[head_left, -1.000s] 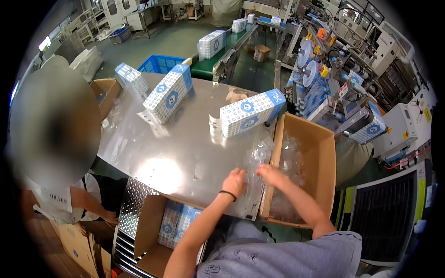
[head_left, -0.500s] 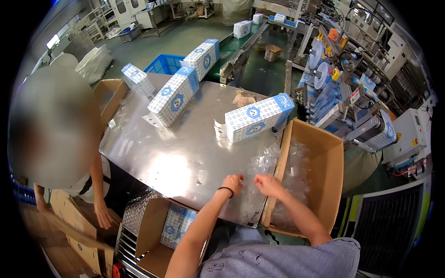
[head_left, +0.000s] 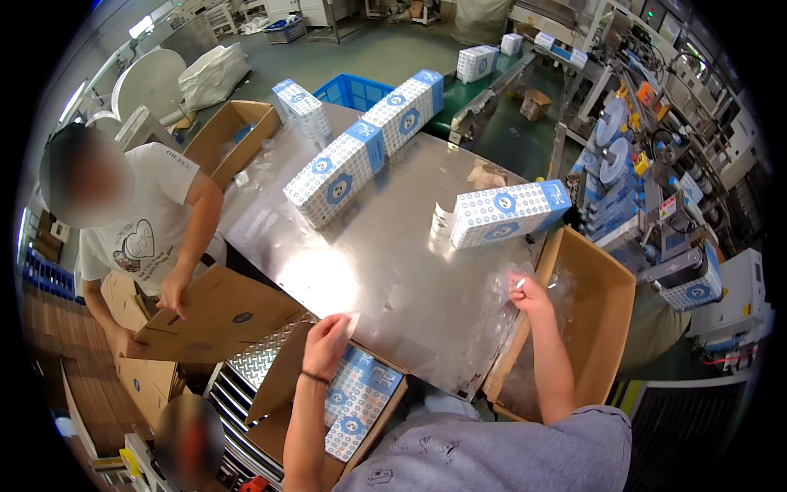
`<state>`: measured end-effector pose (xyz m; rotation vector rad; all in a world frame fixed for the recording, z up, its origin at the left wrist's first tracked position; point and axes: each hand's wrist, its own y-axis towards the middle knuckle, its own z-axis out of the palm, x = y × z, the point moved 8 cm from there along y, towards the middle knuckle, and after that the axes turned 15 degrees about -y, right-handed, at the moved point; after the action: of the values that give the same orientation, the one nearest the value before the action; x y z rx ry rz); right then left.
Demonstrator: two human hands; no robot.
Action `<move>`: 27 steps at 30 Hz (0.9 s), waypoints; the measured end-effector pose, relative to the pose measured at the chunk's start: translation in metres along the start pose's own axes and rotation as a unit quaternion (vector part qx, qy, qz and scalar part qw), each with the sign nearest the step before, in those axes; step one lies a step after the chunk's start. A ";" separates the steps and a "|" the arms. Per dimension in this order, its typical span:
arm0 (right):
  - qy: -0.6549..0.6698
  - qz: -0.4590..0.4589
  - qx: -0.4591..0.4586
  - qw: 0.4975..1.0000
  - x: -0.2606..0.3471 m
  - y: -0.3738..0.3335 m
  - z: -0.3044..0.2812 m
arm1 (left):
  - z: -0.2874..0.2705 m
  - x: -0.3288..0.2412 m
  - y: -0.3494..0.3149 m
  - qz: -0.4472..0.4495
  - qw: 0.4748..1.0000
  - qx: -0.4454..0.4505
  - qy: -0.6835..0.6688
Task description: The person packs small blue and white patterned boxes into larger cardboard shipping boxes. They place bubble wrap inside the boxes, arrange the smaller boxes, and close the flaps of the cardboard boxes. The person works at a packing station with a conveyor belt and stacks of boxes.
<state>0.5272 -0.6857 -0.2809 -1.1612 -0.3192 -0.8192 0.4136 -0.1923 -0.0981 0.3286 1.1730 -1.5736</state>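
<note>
My left hand (head_left: 326,346), a dark band at its wrist, is closed with a thin see-through plastic piece (head_left: 352,323) between its fingertips. It hovers at the table's near edge, over an open carton (head_left: 275,373) that holds white-and-blue patterned packs (head_left: 354,402). My right hand (head_left: 529,293) pinches crinkled see-through plastic (head_left: 502,283) above the table's right side. Beside that hand stands a long cardboard box (head_left: 602,316) with more see-through plastic in it. A patterned pack (head_left: 504,215) lies farther off on the metal table (head_left: 410,303), a loose flap at its left end.
Two more patterned packs (head_left: 336,176) (head_left: 407,111) stand end to end toward the back. At left, a co-worker (head_left: 156,213) holds a flat cardboard sheet (head_left: 221,316). Rollers (head_left: 234,418) run under the carton. Machinery (head_left: 631,156) and a conveyor (head_left: 492,98) lie beyond.
My hands have moved apart: the left to the left over the carton, the right up and to the right. The co-worker has straightened and lifted a cardboard sheet. The view has shifted.
</note>
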 end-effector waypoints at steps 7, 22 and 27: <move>-0.056 -0.029 0.167 0.984 -0.031 -0.079 0.232 | -0.172 0.080 -0.053 -0.067 0.974 -0.101 -0.191; -0.543 -0.466 0.325 0.618 -0.100 -0.077 0.532 | -0.304 0.142 -0.074 0.026 0.964 -0.248 0.091; -0.744 -0.561 0.102 0.348 0.039 0.036 0.634 | -0.139 -0.002 -0.117 0.226 0.860 -0.074 0.451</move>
<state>0.6933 -0.1247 -0.0317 -0.9628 -2.9679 -0.4376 0.2641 -0.0885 -0.1033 1.2353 1.7375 -0.8797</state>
